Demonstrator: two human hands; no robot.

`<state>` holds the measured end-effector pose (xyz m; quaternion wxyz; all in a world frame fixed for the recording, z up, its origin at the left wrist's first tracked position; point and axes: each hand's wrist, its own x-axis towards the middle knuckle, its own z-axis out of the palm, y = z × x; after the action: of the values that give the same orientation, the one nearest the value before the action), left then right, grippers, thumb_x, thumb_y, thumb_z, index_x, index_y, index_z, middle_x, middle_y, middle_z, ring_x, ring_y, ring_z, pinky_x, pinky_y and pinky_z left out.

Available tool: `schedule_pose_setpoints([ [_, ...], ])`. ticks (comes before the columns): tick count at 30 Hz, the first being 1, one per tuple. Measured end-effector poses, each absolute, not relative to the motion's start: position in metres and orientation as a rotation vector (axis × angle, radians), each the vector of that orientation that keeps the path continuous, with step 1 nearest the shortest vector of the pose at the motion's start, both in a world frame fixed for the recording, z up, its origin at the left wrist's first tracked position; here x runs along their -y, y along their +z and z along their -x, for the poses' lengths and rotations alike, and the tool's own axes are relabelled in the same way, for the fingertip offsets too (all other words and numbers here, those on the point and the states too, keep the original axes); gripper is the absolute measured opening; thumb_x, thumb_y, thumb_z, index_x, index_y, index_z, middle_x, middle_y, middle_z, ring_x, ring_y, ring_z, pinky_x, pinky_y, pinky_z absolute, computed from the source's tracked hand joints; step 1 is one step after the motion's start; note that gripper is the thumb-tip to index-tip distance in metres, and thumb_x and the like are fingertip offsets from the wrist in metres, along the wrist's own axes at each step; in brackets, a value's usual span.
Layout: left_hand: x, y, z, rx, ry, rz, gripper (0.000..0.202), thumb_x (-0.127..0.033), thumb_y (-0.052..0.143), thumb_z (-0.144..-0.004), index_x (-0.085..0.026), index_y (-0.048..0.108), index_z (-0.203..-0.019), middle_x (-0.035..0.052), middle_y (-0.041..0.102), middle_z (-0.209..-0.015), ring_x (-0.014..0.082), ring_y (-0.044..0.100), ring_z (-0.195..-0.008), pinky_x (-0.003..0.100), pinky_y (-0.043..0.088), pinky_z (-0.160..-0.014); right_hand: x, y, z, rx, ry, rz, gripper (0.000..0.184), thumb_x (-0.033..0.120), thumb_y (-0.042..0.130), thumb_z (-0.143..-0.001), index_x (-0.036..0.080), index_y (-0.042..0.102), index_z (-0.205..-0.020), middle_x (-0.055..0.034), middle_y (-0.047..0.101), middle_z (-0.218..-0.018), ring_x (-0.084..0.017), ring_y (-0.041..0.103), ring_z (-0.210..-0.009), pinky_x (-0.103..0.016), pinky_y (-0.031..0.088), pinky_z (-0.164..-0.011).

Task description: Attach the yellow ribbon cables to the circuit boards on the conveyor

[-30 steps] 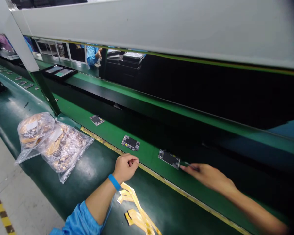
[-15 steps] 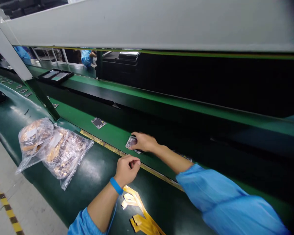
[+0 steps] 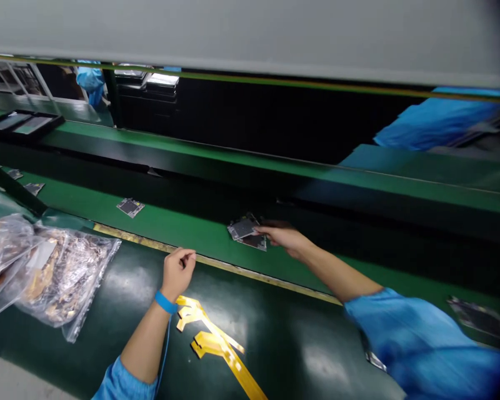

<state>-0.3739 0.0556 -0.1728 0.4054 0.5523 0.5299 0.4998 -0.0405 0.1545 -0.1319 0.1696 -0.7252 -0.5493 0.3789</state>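
My right hand (image 3: 281, 236) pinches a circuit board (image 3: 240, 228) by its right edge, thumb on top. Another circuit board (image 3: 259, 242) lies partly hidden under it on the green belt (image 3: 179, 229); I cannot tell if the two touch. My left hand (image 3: 178, 272) hovers by the belt's near edge, fingers curled and thumb against the forefinger. Whatever is between those fingers, if anything, is hidden. A blue wrist strap (image 3: 165, 303) circles that wrist. Below it, yellow flex cables (image 3: 216, 344) lie on the dark green bench.
Plastic bags of copper-coloured parts (image 3: 62, 278) lie at left. A single circuit board (image 3: 130, 207) rests farther left on the belt, another (image 3: 479, 316) at far right. A grey beam (image 3: 250, 39) crosses overhead. A black tray (image 3: 23, 123) stands behind. Someone's blue sleeve (image 3: 90, 83) shows beyond.
My view has swung right. My right hand has taken the circuit board from its spot on the belt and carried it right, over another board. My left hand keeps its curled pose.
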Motion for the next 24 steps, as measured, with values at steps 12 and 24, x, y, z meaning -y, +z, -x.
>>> schedule_pose_setpoints([
  [12,-0.055,-0.169,0.376,-1.375,1.254,-1.423,0.030,-0.041,0.067,-0.094,-0.017,0.084,-0.087,0.0031,0.071,-0.075,0.0111,0.058,-0.061,0.021,0.040,-0.056,-0.103,-0.124,-0.007,2.257,0.414,2.293,0.046,0.055,0.063,-0.096,0.025,0.082,-0.126,-0.0140,0.082,-0.127,-0.037,0.079,-0.108,-0.043,0.060,-0.083],
  [24,-0.056,-0.166,0.376,-1.404,1.253,-1.440,0.032,-0.042,0.066,-0.093,-0.018,0.085,-0.086,0.0053,0.074,-0.076,0.0126,0.062,-0.063,0.021,0.043,-0.057,-0.145,-0.115,0.026,2.850,0.349,2.101,0.080,0.029,0.072,-0.081,0.012,0.060,-0.158,-0.0248,0.068,-0.153,-0.039,0.077,-0.119,-0.045,0.060,-0.095],
])
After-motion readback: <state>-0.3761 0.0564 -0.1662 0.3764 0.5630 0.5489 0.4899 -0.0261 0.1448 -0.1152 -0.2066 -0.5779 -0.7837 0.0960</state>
